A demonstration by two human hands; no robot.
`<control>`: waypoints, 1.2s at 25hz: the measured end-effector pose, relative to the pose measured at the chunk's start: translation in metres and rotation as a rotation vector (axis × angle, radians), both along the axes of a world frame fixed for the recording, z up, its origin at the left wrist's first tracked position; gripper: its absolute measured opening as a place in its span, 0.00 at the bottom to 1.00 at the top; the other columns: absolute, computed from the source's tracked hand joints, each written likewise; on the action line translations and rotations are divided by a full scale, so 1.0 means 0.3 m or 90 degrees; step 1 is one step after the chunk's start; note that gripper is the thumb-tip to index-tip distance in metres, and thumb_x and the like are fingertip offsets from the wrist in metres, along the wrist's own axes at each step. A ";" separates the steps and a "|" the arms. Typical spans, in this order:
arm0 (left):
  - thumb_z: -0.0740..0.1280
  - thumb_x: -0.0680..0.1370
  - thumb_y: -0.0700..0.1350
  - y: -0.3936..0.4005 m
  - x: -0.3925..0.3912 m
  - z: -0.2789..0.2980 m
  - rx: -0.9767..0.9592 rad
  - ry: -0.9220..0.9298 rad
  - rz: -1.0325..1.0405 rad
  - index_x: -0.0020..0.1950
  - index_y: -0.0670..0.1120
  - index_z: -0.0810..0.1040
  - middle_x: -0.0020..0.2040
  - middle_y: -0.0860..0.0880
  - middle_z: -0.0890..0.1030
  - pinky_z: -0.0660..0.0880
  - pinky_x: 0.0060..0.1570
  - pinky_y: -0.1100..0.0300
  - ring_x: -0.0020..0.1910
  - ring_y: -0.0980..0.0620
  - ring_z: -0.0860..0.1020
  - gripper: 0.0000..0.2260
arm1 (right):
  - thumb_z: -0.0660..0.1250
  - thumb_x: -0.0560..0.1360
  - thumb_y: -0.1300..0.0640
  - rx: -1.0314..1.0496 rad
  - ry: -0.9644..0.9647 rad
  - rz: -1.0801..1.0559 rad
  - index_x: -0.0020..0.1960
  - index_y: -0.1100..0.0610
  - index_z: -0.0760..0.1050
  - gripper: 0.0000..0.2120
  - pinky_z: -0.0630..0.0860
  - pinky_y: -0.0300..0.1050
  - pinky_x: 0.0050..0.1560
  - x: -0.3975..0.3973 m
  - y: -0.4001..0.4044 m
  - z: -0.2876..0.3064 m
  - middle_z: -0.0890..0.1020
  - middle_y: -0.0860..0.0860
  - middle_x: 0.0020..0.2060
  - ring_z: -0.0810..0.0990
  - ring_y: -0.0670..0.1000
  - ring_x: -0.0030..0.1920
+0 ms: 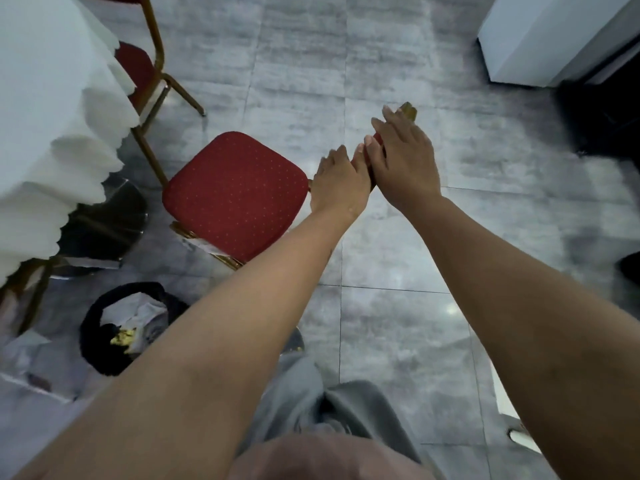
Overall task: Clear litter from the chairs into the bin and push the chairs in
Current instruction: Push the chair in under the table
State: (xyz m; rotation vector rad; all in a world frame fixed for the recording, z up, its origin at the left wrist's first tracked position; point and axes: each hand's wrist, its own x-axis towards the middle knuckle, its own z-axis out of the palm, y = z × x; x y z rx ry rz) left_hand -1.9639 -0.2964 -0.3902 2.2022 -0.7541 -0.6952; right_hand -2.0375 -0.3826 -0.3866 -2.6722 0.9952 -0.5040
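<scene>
A red padded chair [235, 192] with a gold frame stands on the grey tile floor, its bare seat facing the white-clothed table [41, 109]. Both my hands sit on the top of its backrest, side by side. My left hand [341, 183] grips the near part of the backrest top, fingers curled over it. My right hand [401, 161] lies over the far part with fingers wrapped round the edge; the gold corner of the frame [409, 110] shows beyond it. A black bin [117, 327] holding crumpled paper and a yellow scrap stands at the lower left.
A second red chair [138, 74] is tucked under the table at the upper left. A shiny table base [107, 220] shows under the cloth. A white box [554, 36] and dark objects sit at the upper right. Open floor lies right of the chair.
</scene>
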 end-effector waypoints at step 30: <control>0.44 0.82 0.62 -0.060 -0.107 0.059 0.148 -0.028 0.449 0.77 0.59 0.61 0.79 0.50 0.58 0.55 0.75 0.48 0.78 0.48 0.58 0.24 | 0.51 0.79 0.43 0.049 -0.093 0.571 0.69 0.54 0.75 0.26 0.71 0.52 0.66 0.133 -0.436 -0.052 0.79 0.51 0.67 0.75 0.51 0.68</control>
